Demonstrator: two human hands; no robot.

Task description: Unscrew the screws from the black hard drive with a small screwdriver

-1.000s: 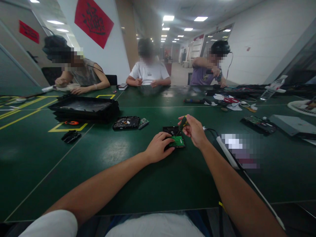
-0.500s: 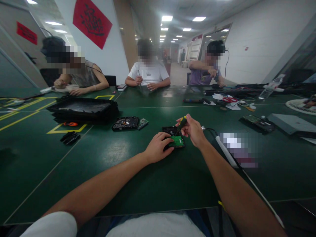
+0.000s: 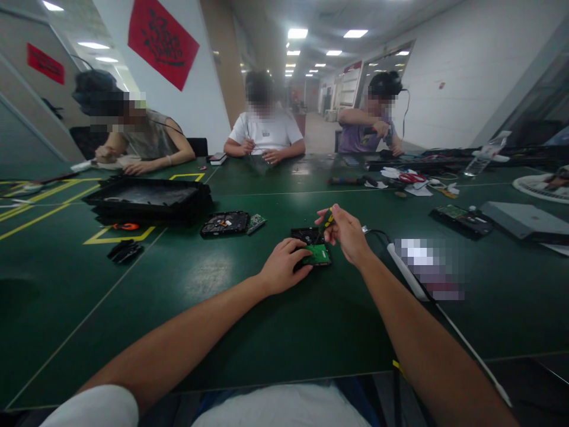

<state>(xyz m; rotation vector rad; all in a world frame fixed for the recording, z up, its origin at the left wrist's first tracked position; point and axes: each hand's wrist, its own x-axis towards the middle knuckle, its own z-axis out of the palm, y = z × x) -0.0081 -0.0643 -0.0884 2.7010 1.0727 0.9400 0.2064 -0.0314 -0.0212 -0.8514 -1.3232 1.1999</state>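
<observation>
A hard drive (image 3: pixel 320 255) with a green circuit board lies on the table in front of me. My left hand (image 3: pixel 284 265) rests over its left side, fingers bent around the edge and onto the board, gripping it against the table. In my right hand (image 3: pixel 349 232) is a screwdriver (image 3: pixel 328 218) with a black and yellow handle, held between thumb and fingers and tilted. Its shaft points down at the drive; where exactly the tip touches is too small to tell. Left of the drive lie another opened hard drive (image 3: pixel 224 223) and a loose circuit board (image 3: pixel 256 223).
Stacked black trays (image 3: pixel 146 201) stand at the left, with small black parts (image 3: pixel 125 251) before them. On the right are a white power strip (image 3: pixel 406 273), another drive (image 3: pixel 461 220), a grey box (image 3: pixel 524 219) and a plastic bottle (image 3: pixel 488 154). Three people sit across the table (image 3: pixel 249 332).
The screwdriver handle has turned and tilted slightly in my right hand. My left hand stays on the hard drive. The whole view has shifted a little.
</observation>
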